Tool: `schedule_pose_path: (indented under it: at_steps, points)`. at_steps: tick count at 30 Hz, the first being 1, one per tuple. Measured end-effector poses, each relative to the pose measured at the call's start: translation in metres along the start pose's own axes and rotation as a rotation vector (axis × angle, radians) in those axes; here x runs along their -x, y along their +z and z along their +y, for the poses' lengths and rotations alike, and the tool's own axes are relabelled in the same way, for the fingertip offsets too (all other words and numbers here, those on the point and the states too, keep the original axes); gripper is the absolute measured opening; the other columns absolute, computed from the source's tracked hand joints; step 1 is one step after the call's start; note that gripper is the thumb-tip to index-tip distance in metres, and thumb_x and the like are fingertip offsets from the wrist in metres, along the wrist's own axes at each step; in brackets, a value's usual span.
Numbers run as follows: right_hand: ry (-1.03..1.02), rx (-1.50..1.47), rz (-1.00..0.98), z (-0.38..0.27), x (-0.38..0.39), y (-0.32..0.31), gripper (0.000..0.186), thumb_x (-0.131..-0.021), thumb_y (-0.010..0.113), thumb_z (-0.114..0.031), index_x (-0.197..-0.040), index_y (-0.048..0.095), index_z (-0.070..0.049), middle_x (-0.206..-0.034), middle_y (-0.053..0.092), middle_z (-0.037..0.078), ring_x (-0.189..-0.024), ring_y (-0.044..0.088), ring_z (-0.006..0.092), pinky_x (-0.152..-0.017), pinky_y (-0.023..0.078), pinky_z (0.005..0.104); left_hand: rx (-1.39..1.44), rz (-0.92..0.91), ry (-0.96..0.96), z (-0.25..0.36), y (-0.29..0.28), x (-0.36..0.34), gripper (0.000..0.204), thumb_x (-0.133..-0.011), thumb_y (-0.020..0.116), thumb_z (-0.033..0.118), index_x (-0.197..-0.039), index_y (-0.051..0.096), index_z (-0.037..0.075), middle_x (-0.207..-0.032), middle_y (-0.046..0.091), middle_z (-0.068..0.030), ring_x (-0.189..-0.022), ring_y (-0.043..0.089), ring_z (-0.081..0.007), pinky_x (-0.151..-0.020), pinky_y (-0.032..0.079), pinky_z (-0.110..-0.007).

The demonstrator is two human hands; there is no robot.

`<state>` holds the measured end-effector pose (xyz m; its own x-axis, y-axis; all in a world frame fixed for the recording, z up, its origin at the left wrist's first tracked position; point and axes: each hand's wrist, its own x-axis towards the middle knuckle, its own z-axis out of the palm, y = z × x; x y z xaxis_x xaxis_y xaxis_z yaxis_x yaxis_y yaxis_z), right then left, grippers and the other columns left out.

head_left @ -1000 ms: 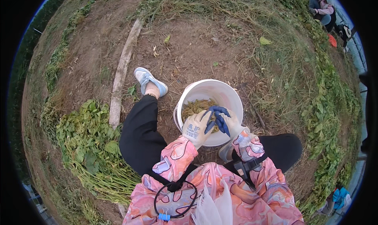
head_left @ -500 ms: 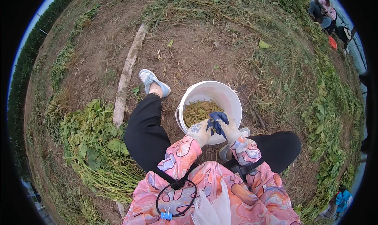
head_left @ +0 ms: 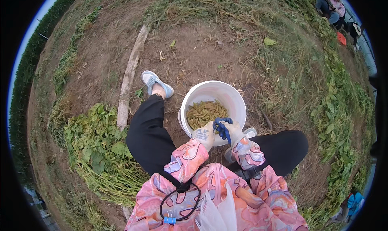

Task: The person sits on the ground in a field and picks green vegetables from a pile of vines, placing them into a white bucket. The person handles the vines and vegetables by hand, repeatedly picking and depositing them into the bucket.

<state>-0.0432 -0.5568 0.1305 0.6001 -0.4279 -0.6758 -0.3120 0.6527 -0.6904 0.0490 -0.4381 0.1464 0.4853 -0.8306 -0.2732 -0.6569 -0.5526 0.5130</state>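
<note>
A white bucket (head_left: 237,101) stands on the soil between my legs, its bottom covered with yellow-green and brownish bean pods (head_left: 206,113). Both my hands meet over its near rim, in white gloves with blue-coated fingers. My left hand (head_left: 205,134) shows its back, the fingers pointing in toward the other hand and partly hidden. Curled and pressed together, the blue fingers of my right hand (head_left: 227,129) touch the left fingertips. Whatever lies between the fingers is too small and covered to make out.
A heap of uprooted leafy plants (head_left: 99,150) lies to my left, beside a long pale wooden pole (head_left: 132,75). Dry stalks and weeds cover the ground at right. At the far right edge sits another person (head_left: 333,8), near a red object (head_left: 341,38).
The fingers of my right hand have curled in more tightly against my left fingertips. Both hands stay over the bucket's near rim; the view has shifted slightly.
</note>
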Motion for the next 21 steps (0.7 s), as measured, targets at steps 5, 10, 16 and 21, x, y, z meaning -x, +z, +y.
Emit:
schedule_pose_path:
  at_steps: [5, 10, 16, 21]
  points:
    - [0.052, 0.075, -0.028, -0.005, 0.001, 0.013, 0.016, -0.09, 0.054, -0.015, -0.096, 0.063, -0.003, -0.069, 0.061, 0.005, -0.045, 0.05, 0.0103, -0.037, 0.036, 0.0222, -0.162, -0.084, -0.049, 0.004, -0.011, 0.005, 0.02, -0.088, 0.042, 0.017, -0.102, 0.049, 0.004, -0.085, 0.065, -0.0197, -0.079, 0.065, -0.0335, -0.069, 0.05, -0.045]
    - [-0.062, 0.043, -0.024, 0.007, -0.008, 0.0, 0.014, -0.089, 0.053, -0.009, -0.092, 0.063, -0.001, -0.067, 0.06, 0.007, -0.043, 0.05, 0.0117, -0.036, 0.036, 0.0228, 0.193, -0.036, 0.083, -0.02, 0.005, 0.0, 0.023, -0.087, 0.049, 0.01, -0.109, 0.054, 0.004, -0.078, 0.066, -0.0117, -0.067, 0.063, -0.0216, -0.061, 0.048, -0.033]
    - [-0.159, -0.02, -0.128, -0.001, 0.003, -0.004, 0.013, -0.088, 0.053, -0.006, -0.092, 0.065, -0.004, -0.066, 0.06, 0.003, -0.045, 0.049, 0.0095, -0.04, 0.037, 0.0218, 0.899, -0.279, -0.104, -0.011, -0.021, 0.001, 0.02, -0.09, 0.046, 0.007, -0.106, 0.057, 0.003, -0.073, 0.064, -0.002, -0.056, 0.05, -0.0072, -0.052, 0.038, -0.022]
    - [-0.305, 0.094, -0.1, 0.0, 0.007, 0.007, 0.011, -0.088, 0.053, -0.006, -0.09, 0.064, -0.004, -0.067, 0.06, 0.002, -0.046, 0.048, 0.0082, -0.041, 0.037, 0.0211, 0.677, -0.145, -0.136, -0.014, -0.009, 0.003, 0.019, -0.088, 0.049, 0.011, -0.102, 0.06, 0.003, -0.075, 0.065, -0.007, -0.064, 0.058, -0.0134, -0.06, 0.045, -0.028]
